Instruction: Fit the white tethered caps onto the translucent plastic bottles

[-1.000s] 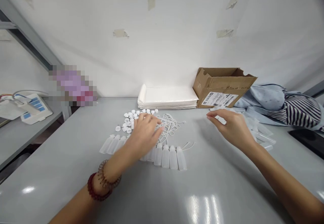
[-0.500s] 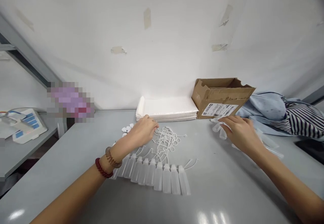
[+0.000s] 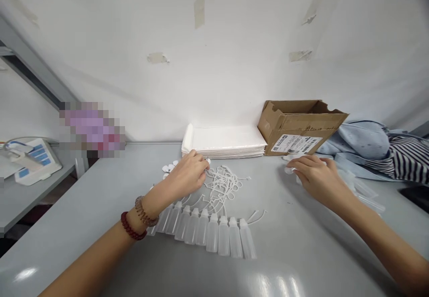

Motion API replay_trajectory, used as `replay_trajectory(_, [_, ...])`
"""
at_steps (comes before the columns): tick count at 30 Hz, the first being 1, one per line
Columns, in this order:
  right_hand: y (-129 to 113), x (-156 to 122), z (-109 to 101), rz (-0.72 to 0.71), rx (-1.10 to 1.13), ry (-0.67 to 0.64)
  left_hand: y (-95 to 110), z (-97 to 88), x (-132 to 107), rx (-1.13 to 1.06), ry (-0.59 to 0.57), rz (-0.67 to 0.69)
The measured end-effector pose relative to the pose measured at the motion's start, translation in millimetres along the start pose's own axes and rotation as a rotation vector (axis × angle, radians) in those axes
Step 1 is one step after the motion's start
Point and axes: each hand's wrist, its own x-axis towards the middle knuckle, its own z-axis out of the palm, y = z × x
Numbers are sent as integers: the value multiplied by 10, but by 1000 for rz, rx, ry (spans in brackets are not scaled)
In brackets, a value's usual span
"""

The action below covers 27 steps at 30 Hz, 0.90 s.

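My left hand (image 3: 189, 171) is closed, fingertips pinched on a small white piece (image 3: 208, 160) that shows only in part. It hovers beside a tangle of white looped cords (image 3: 224, 183). Partly behind that hand lie several small white discs (image 3: 169, 167). Below it, translucent squeeze bottles (image 3: 212, 234) lie side by side in a slanting row, necks away from me. At the right, my right hand (image 3: 317, 174) has its fingers curled over a translucent bottle (image 3: 291, 170), most of which is hidden under the fingers. More loose bottles (image 3: 365, 189) lie behind its wrist.
A stack of white padded envelopes (image 3: 228, 140) lies against the wall, next to an open cardboard box (image 3: 301, 129). Light blue clothing (image 3: 362, 140) and a striped cloth (image 3: 409, 158) are bundled at the right. A white device (image 3: 38, 163) sits on another table at the left.
The white piece at my left fingertips now shows. My right fingers have closed in more over the bottle. The whole view has shifted slightly.
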Motion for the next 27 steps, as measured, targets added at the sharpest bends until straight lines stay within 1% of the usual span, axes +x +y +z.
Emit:
replay_trajectory(3, [-6, -2, -3, -5, 11, -16, 50, 9, -2, 13, 60, 42])
replay_trajectory(6, [-17, 4, -1, 24, 67, -40, 128, -16, 12, -36, 97, 84])
replay_trajectory(10, [-43, 18, -5, 56, 234, -56, 233, -43, 38, -88, 44, 117])
replay_trajectory(13, [-66, 24, -10, 56, 329, -59, 256, -21, 53, -88, 4, 124])
replay_trajectory(15, [-79, 24, -9, 53, 327, -69, 242, 2, 62, -94, -10, 130])
replay_trajectory(18, [-84, 23, -5, 61, 284, -93, 208, -6, 72, -136, 2, 127])
replay_trajectory(20, [-82, 21, 2, 72, 261, -112, 195, -68, 71, -221, 36, 79])
replay_trajectory(21, [-81, 20, 7, 75, 251, -119, 194, -117, 66, -283, 56, 33])
replay_trajectory(23, [-89, 16, 20, 71, 227, -122, 203, -238, 45, -447, 88, -112])
replay_trajectory(25, [-112, 12, 28, 55, 198, -112, 222, -364, 7, -657, 107, -278])
replay_trajectory(26, [-129, 12, 26, 48, 189, -105, 234, -419, -17, -768, 125, -334])
replay_trajectory(27, [-150, 13, 19, 41, 188, -99, 245, -465, -43, -876, 151, -363])
